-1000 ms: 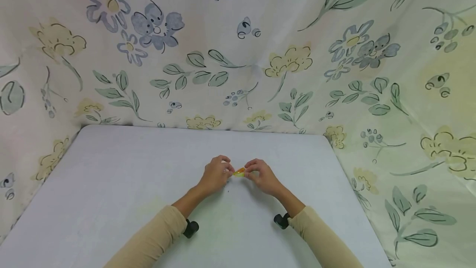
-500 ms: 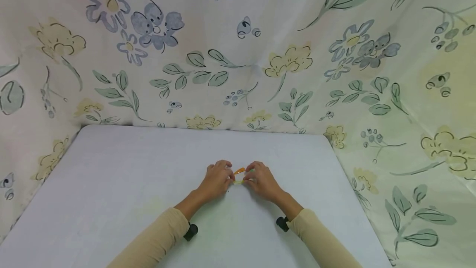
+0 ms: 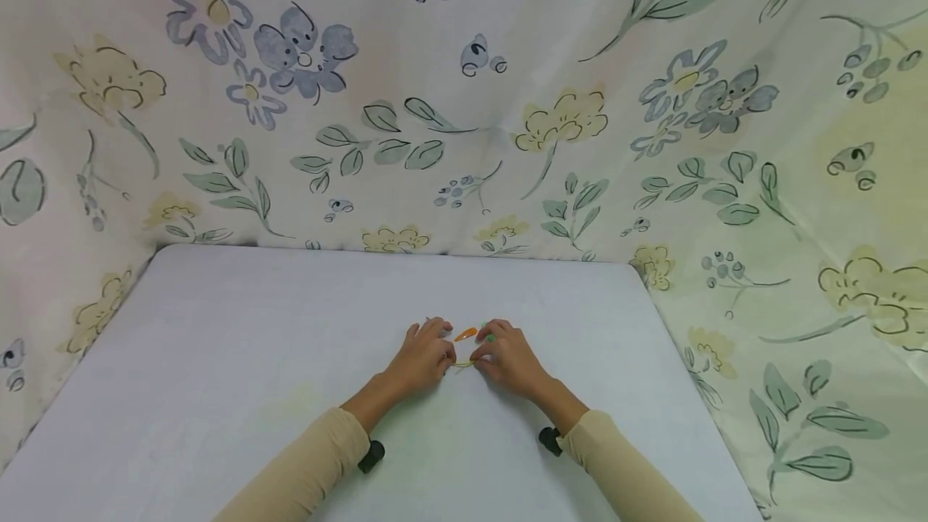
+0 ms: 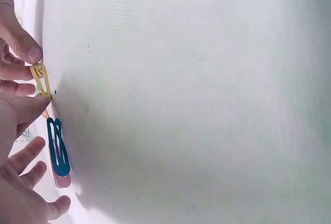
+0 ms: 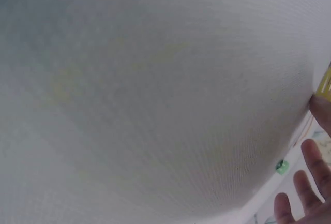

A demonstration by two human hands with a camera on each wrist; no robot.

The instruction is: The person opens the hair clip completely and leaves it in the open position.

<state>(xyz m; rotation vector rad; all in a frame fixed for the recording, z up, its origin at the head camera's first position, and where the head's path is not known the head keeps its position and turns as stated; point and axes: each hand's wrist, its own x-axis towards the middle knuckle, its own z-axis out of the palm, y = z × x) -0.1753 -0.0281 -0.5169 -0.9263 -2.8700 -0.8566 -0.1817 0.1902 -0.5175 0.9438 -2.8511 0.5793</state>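
A yellow snap hair clip [image 4: 41, 80] is stretched between the fingertips of both hands, just above the table. My left hand [image 3: 423, 354] pinches one end of it, and my right hand [image 3: 511, 361] pinches the other. Beyond the yellow clip, between the hands, an orange hair clip [image 3: 466, 334] lies on the table. A small green item [image 3: 490, 337] shows by the right fingers, partly hidden. In the left wrist view, a teal hair clip [image 4: 59, 149] overlaps a pink one [image 4: 63, 181] near the other left fingers.
The white table [image 3: 254, 329] runs under both forearms. Patterned floral cloth [image 3: 464, 103] hangs behind it and along both sides. A black wrist camera [image 3: 371, 456] sits on the left wrist, and another black camera [image 3: 549, 441] on the right.
Both hands have drawn toward the body with the yellow clip. The orange clip now lies apart from it, and the green item has come into view by the right fingers.
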